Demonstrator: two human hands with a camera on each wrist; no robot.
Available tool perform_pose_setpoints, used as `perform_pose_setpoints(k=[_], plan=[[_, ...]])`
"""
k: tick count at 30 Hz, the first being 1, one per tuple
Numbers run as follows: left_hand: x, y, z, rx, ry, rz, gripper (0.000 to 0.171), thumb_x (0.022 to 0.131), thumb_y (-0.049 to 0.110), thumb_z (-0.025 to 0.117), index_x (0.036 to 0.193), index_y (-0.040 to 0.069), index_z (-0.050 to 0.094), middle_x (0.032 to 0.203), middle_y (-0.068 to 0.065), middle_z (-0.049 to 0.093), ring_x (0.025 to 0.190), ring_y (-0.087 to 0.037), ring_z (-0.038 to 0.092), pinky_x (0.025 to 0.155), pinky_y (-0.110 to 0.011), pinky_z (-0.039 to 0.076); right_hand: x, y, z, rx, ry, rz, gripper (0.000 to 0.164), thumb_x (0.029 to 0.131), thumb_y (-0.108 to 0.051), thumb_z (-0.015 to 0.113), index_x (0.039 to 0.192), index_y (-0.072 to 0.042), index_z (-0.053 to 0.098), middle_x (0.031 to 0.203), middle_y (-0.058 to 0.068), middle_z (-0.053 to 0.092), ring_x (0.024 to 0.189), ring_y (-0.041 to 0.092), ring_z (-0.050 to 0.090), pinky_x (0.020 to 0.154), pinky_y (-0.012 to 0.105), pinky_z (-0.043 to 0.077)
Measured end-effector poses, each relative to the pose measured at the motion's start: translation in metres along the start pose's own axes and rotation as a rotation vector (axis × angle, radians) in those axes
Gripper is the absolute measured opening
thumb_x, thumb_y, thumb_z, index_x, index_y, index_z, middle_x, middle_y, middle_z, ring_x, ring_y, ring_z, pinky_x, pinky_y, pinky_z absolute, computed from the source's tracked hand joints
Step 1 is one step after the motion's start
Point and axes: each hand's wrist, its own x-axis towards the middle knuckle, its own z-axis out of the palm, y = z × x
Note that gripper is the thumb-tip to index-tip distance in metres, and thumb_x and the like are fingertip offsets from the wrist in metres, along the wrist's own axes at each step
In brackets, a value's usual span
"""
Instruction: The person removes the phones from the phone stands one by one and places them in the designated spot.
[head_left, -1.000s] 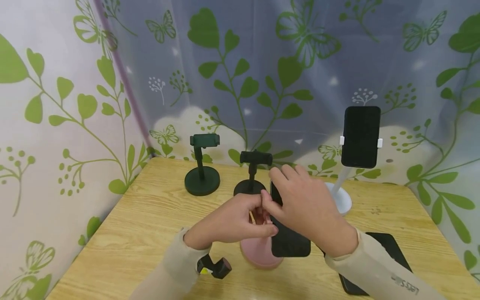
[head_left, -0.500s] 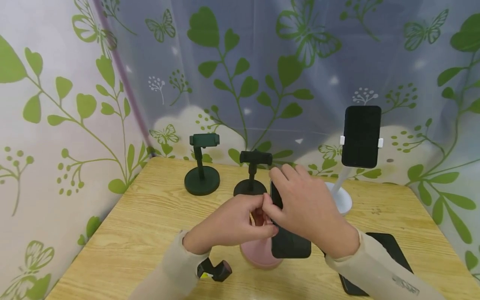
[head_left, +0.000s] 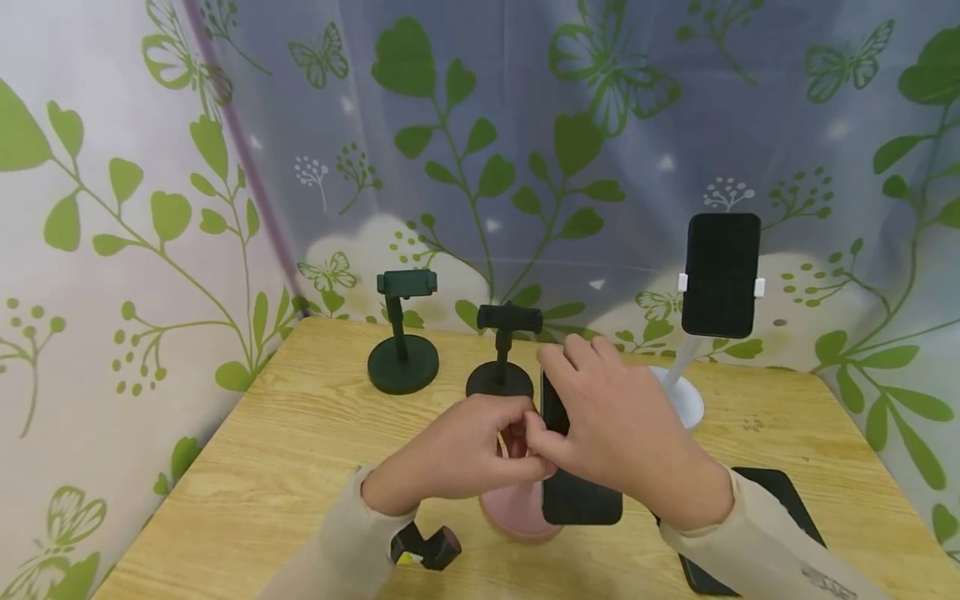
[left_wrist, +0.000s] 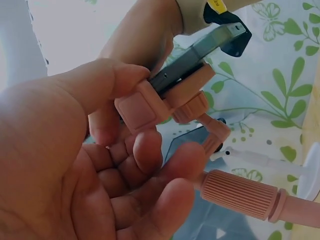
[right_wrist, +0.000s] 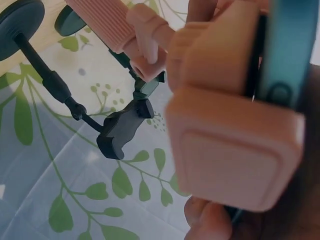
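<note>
A pink phone stand stands at the front middle of the table, its upper part mostly hidden by the hands. A dark phone sits upright in its clamp. My left hand pinches the clamp's end from the left, thumb over the phone's edge and fingers curled below. From the right, my right hand grips the phone, its back and fingers covering the upper screen. The thumbs of both hands meet near the phone's left edge. Seen from the right wrist, the square clamp end is close beside the phone's edge.
Behind stand a dark green phone stand and a black phone stand, both without phones. At the back right, a white stand holds another phone. A flat black device lies under the right sleeve.
Both hands and the phone sit slightly lower in the head view, along with a small shift of the whole picture. The hold on phone and clamp stays the same.
</note>
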Motion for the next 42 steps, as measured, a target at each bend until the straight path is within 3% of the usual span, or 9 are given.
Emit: perform_pose_setpoints(k=[10, 17, 24, 33, 42], plan=[[-0.0009, 0.0002, -0.0002, 0.021, 0.018, 0.018, 0.012, 0.097, 0.029, 0.073, 0.091, 0.025, 0.063, 0.078, 0.015, 0.062, 0.071, -0.001, 0.06, 0.066, -0.026, 0.054, -0.0005, -0.0017, 0.0039, 0.004, 0.026, 0.009, 0.028, 0.084, -0.034, 0.066, 0.097, -0.01, 0.059, 0.079, 0.001, 0.044, 0.066, 0.021, 0.037, 0.042, 0.025, 0.027], [0.0005, -0.0027, -0.0012, -0.036, 0.001, 0.033, 0.019, 0.096, 0.024, 0.073, 0.085, 0.02, 0.059, 0.076, 0.012, 0.061, 0.07, -0.003, 0.059, 0.066, -0.026, 0.052, 0.0026, -0.0026, 0.0047, 0.019, 0.019, -0.004, 0.027, 0.081, -0.031, 0.066, 0.096, -0.01, 0.058, 0.079, 0.001, 0.044, 0.067, 0.021, 0.037, 0.044, 0.025, 0.029], [0.0023, -0.0014, -0.001, -0.051, 0.021, -0.004, 0.018, 0.096, 0.025, 0.073, 0.084, 0.02, 0.06, 0.078, 0.013, 0.064, 0.071, -0.004, 0.061, 0.066, -0.025, 0.052, 0.0052, -0.0013, 0.0024, 0.015, -0.014, 0.002, 0.031, 0.08, -0.031, 0.072, 0.097, -0.011, 0.057, 0.078, 0.0, 0.042, 0.066, 0.02, 0.036, 0.044, 0.026, 0.029], [-0.0007, 0.0011, 0.0022, -0.07, 0.026, -0.045, 0.011, 0.097, 0.021, 0.067, 0.088, 0.02, 0.06, 0.067, 0.008, 0.051, 0.059, -0.007, 0.048, 0.059, -0.022, 0.041, 0.005, -0.0027, 0.0012, -0.003, -0.036, -0.004, 0.031, 0.083, -0.032, 0.074, 0.096, -0.011, 0.056, 0.08, 0.001, 0.043, 0.067, 0.022, 0.037, 0.045, 0.026, 0.031], [-0.0057, 0.0043, -0.0004, -0.035, 0.036, -0.081, 0.004, 0.094, 0.02, 0.064, 0.091, 0.02, 0.061, 0.073, 0.009, 0.057, 0.063, -0.007, 0.052, 0.06, -0.023, 0.043, 0.0054, -0.0029, 0.0003, 0.001, -0.067, 0.009, 0.031, 0.083, -0.031, 0.073, 0.097, -0.009, 0.056, 0.078, 0.001, 0.043, 0.065, 0.021, 0.036, 0.046, 0.027, 0.031]])
